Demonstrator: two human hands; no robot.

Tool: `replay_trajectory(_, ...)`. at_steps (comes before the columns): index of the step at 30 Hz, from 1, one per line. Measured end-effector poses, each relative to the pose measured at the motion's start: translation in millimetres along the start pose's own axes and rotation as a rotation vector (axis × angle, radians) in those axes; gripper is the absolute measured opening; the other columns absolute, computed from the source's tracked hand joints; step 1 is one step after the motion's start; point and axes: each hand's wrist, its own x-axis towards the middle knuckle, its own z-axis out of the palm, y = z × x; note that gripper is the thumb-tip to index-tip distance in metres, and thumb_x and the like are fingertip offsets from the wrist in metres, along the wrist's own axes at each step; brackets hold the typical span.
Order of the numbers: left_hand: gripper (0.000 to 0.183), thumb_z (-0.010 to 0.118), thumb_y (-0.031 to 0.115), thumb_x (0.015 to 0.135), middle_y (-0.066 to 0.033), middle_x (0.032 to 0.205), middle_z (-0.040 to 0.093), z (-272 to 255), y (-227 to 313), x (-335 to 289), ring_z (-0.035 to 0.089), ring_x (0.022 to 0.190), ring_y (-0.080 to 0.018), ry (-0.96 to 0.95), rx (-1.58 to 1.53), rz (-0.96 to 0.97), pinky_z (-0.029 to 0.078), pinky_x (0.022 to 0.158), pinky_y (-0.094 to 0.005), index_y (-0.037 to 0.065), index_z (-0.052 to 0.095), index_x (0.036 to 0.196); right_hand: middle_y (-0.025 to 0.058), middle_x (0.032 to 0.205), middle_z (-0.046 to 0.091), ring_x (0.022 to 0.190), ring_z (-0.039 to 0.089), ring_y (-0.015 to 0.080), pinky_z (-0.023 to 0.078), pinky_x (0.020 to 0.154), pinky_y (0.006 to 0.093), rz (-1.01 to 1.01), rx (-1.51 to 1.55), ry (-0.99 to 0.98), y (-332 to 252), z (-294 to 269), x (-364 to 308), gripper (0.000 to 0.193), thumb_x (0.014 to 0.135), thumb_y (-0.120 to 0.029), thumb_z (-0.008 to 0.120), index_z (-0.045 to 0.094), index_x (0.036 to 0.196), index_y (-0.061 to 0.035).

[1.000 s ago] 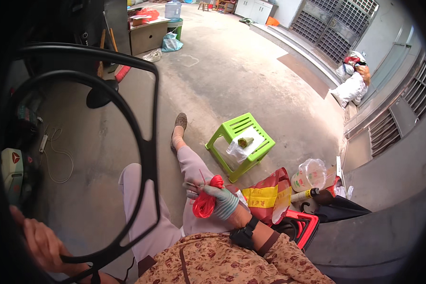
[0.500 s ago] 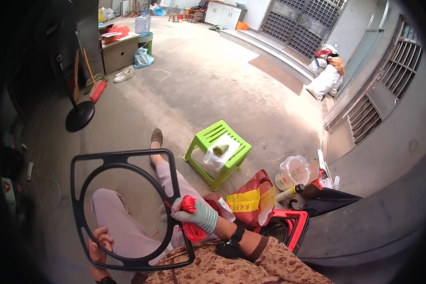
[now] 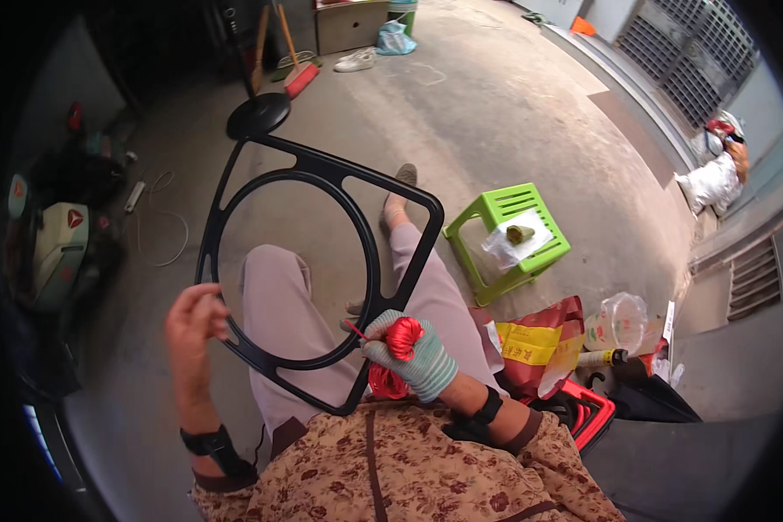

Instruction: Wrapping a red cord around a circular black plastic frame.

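A black plastic frame (image 3: 370,228) with a large round opening stands tilted over my lap. My right hand (image 3: 433,364), in a pale striped glove, is closed at the frame's lower right side. A hank of red plastic cord (image 3: 404,337) is in its grip, with more red loops hanging below and a short strand at the fingertips. Part of the frame's side is hidden behind that hand. My bare left hand (image 3: 193,320) is raised beside the frame's left edge, its fingers loosely bent and apart; whether they touch the edge I cannot tell.
A green stool (image 3: 518,239) ahead carries a white sheet and a small greenish bundle (image 3: 519,234). At right are a red and yellow bag (image 3: 539,348), a plastic tub (image 3: 616,322) and a red crate (image 3: 596,409). A black round stand base (image 3: 259,116) and broom (image 3: 301,78) lie farther off.
My left hand has come off the frame's lower left and risen beside it. The frame has turned clockwise, still with my right hand. The view has swung left and down.
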Motion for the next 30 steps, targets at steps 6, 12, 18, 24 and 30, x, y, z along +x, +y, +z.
replay_trajectory(6,0.039,0.052,0.027,0.095,-0.0075,0.092,0.062,108,-18,-3,0.06,0.077,-0.0092,-0.399,-0.008,-0.189,0.05,0.062,-0.0196,-0.002,0.051,0.121,0.0059,0.081,0.064,0.076,0.061,0.0137,0.05,0.072,0.0297,0.067,-0.143,-0.247,7,16,-9,0.014,0.078,-0.009,0.071,0.063,0.086,-0.0026)
replay_trajectory(12,0.032,0.064,0.005,0.085,-0.0031,0.084,0.061,127,-35,-6,0.059,0.071,-0.0068,-0.458,-0.225,-0.188,0.049,0.061,-0.0193,-0.003,0.051,0.113,0.0054,0.085,0.066,0.077,0.062,0.0147,0.051,0.074,0.0285,0.138,-0.164,-0.358,16,2,-13,0.017,0.08,-0.016,0.072,0.063,0.09,-0.0052)
replay_trajectory(18,0.029,0.064,0.004,0.084,0.0003,0.078,0.058,130,-39,-10,0.055,0.068,-0.0047,-0.404,-0.191,-0.262,0.045,0.061,-0.0162,-0.002,0.053,0.11,0.006,0.085,0.066,0.081,0.062,0.0146,0.051,0.075,0.0289,0.138,-0.201,-0.466,24,3,-9,0.019,0.079,-0.018,0.073,0.063,0.089,-0.0053)
replay_trajectory(24,0.018,0.061,0.008,0.088,0.0028,0.074,0.055,122,-44,-13,0.05,0.063,-0.0041,-0.151,-0.405,-0.242,0.041,0.057,-0.0158,0.001,0.057,0.104,0.0103,0.088,0.066,0.08,0.063,0.0172,0.051,0.076,0.0321,0.473,0.38,-0.01,22,-36,-20,0.017,0.083,-0.015,0.069,0.061,0.086,-0.0007)
replay_trajectory(30,0.023,0.062,0.009,0.086,-0.001,0.082,0.06,122,-60,-22,0.058,0.077,-0.0067,-0.217,-0.495,-0.38,0.046,0.069,-0.0176,0.0,0.056,0.106,0.0052,0.074,0.061,0.064,0.059,0.0126,0.049,0.058,0.0257,0.503,0.374,0.284,55,-26,9,0.018,0.084,-0.016,0.068,0.06,0.09,-0.001)
